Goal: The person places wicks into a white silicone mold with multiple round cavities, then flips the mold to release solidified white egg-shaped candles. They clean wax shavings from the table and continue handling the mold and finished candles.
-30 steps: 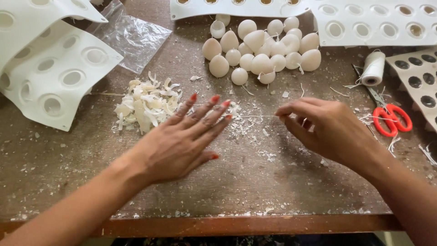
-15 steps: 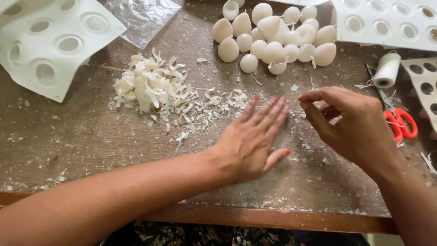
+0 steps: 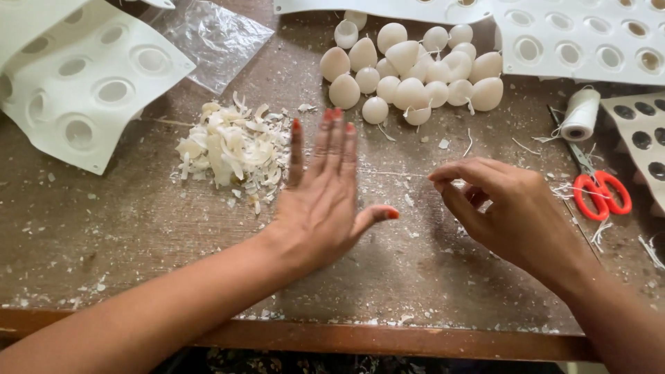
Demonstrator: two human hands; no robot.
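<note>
Worn wooden surface [image 3: 138, 242] dusted with wax crumbs. Left hand [image 3: 322, 208] flat, fingers together, edge against shavings pile [image 3: 232, 152]: sweeping step, judging by pose. Right hand [image 3: 509, 211] pinches thin thread, fingertips closed. Next calls for gathering stray flakes pileward.

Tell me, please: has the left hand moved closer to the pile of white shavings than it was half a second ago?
Yes. The left hand has swept leftward; its fingers now sit right beside the pile of white shavings, whereas earlier they were well right of it.

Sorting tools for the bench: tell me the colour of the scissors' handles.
The metal scissors' looped plastic handles are bright orange-red, seen in the head view.
</note>
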